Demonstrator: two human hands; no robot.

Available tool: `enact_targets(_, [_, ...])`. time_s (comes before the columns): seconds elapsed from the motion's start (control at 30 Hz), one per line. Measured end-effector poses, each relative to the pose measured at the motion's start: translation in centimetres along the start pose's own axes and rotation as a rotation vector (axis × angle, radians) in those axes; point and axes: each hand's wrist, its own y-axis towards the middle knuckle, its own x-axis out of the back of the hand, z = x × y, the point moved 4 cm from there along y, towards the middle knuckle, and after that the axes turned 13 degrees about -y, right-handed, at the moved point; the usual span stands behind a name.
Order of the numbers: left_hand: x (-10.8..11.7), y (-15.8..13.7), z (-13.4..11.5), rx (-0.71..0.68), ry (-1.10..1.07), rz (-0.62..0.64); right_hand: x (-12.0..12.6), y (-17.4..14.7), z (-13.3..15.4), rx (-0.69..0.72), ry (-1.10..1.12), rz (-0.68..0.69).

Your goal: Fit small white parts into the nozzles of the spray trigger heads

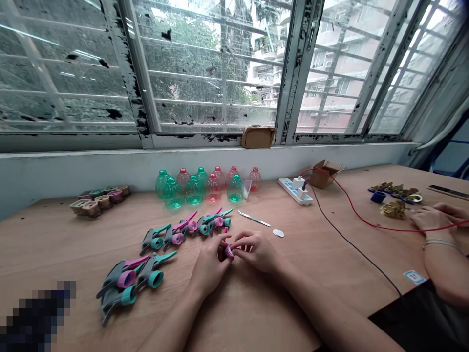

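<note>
My left hand [212, 260] is closed around a trigger spray head, mostly hidden by the fingers, with its pink collar [229, 251] turned toward my right hand. My right hand [256, 250] has its fingertips pinched at the mouth of that collar. A bit of white shows inside the ring; what the right fingertips hold is too small to make out. Beyond the right hand lie thin white discs [278, 233] and metal tweezers [254, 218]. To the left, several grey trigger spray heads with teal or pink collars lie in a near group [126, 279] and a farther row [178, 236].
Several green and pink clear bottles [194, 190] stand along the wall. A white power strip [295, 190] with red and black cables and a cardboard box [324, 174] are at back right. Small containers [95, 200] sit at left. A co-worker's hands [432, 217] handle gold-coloured parts [393, 209].
</note>
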Motion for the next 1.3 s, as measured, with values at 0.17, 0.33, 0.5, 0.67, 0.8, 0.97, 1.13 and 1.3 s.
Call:
enact_targets(0.17, [-0.1,0.0,-0.6,-0.032,0.041,0.005,-0.1,0.2,0.1,-0.024,-0.027,0.001])
enact_targets(0.33, [-0.4,0.0,-1.3,-0.064,0.093,0.038,-0.1,0.2,0.2,-0.037,-0.088,0.013])
enact_targets(0.5, [0.0,0.0,-1.9,-0.051,0.097,0.024,0.1,0.1,0.3,-0.013,-0.028,-0.013])
enact_targets(0.67, [9.1,0.7,-3.7,0.020,0.224,-0.156,1.6,0.0,-0.6,-0.065,0.009,-0.134])
enact_targets(0.8, [18.8,1.4,-3.1,0.210,0.485,-0.199,2.0,0.1,-1.6,-0.064,-0.068,-0.073])
enact_targets(0.97, [22.3,1.2,0.8,0.300,0.629,-0.072,1.7,0.3,-2.2,-0.089,-0.145,0.025])
enact_targets(1.13, [21.1,1.0,0.6,0.313,0.707,0.000,2.8,0.4,-2.9,-0.109,-0.256,0.040])
enact_targets(1.3, [19.0,-0.3,-3.4,0.237,0.670,0.204,6.3,-0.4,-6.5,-0.390,-0.463,0.104])
